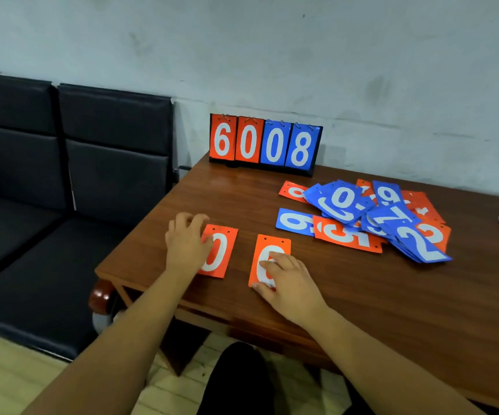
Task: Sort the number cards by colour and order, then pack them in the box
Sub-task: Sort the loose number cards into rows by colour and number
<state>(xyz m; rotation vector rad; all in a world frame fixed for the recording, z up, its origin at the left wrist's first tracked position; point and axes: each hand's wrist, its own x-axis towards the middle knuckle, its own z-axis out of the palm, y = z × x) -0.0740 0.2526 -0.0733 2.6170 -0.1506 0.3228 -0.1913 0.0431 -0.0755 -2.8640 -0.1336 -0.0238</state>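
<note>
"Wooden table (182, 199) shoved against a scuffed pale wall, black sofa (62, 175) on the left. So where was the person in the sort, anyone?"

"Barely into it imo. Two orange cards lay side by side near the front edge, not touching: the orange 0 card (223, 253) under the left hand (187, 244), and a second orange card (267, 250) under the right hand (287, 280). Looked like the start of an orange row."

"Were they gripping them or what?"

"Right hand lay fairly flat on its card, fingers over the digit, pressing rather than pinching. It hid most of the number, so 0 or 6, couldn't say. Left hand covered the 0 card's left edge with bent fingers; whether it pinched that edge, couldn't tell."

"And the rest?"

"Mixed pile (371, 214) of blue and orange cards sat further right, overlapping every which way. Scoreboard stand (264, 143) at the back read 6 0 0 8. No box in view. Next move, I'd guess, called for freeing a hand, reaching to the pile and fishing out the next orange number without dragging the loose blues along."
</note>
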